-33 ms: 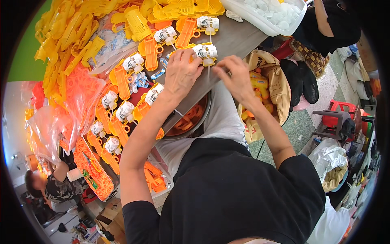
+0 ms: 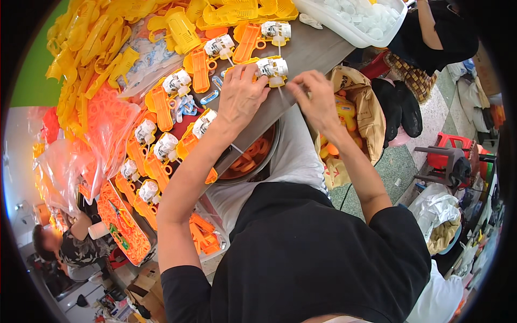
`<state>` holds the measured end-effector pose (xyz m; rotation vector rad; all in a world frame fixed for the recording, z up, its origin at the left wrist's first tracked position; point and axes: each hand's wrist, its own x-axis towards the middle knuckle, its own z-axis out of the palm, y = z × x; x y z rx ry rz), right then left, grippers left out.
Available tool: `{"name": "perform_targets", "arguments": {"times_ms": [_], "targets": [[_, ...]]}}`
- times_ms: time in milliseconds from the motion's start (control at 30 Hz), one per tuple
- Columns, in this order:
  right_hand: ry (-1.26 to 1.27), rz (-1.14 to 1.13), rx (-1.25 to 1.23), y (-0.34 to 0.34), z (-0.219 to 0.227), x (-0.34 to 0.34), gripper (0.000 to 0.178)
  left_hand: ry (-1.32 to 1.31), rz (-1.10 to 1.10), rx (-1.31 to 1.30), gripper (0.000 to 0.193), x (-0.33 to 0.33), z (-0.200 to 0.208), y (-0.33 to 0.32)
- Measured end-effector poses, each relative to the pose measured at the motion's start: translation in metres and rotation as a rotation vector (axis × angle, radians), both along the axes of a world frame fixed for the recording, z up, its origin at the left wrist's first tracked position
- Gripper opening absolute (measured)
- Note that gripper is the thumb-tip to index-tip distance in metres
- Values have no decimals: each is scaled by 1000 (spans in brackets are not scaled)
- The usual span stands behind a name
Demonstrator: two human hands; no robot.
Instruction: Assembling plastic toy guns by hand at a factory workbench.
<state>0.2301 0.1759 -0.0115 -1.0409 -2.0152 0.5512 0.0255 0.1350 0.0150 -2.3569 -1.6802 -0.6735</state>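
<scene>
My left hand (image 2: 243,94) is closed over a toy gun body at the table's front edge, its fingers hiding most of it. The white printed mechanism (image 2: 272,68) of that body sticks out to the right of my fingers. A thin pale rod or cord (image 2: 281,96) hangs from it over the edge, slightly blurred. Just right of this, my right hand (image 2: 316,102) hovers with fingers curled and thumb near the index finger; whatever is between the tips is too small to make out. Similar orange-and-yellow gun bodies (image 2: 160,107) with white mechanisms lie in rows to the left.
Yellow shells (image 2: 89,43) are heaped at far left, beside bagged orange parts (image 2: 110,116). A white tub (image 2: 397,28) of translucent pieces stands at the back right. Beneath the table edge is a metal basin (image 2: 277,141) of orange parts; a paper sack (image 2: 371,129) stands right. Other people are nearby.
My right hand has shifted slightly right, away from the mechanism. The pale rod or cord now slants to the right. My left hand stays in place on the gun body.
</scene>
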Motion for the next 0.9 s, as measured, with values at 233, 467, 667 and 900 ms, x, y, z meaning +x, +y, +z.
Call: {"name": "perform_targets", "arguments": {"times_ms": [233,467,667,900], "targets": [[100,16,-33,41,11,1,12,12,18,14,36,-3,12,-19],[51,-72,14,124,36,-44,14,61,11,-105,41,3,12,-48],[-246,-83,492,160,48,-107,22,17,49,-120,44,7,5,-57],[-632,103,676,193,42,-127,22,6,57,-112,38,2,7,-66]]}}
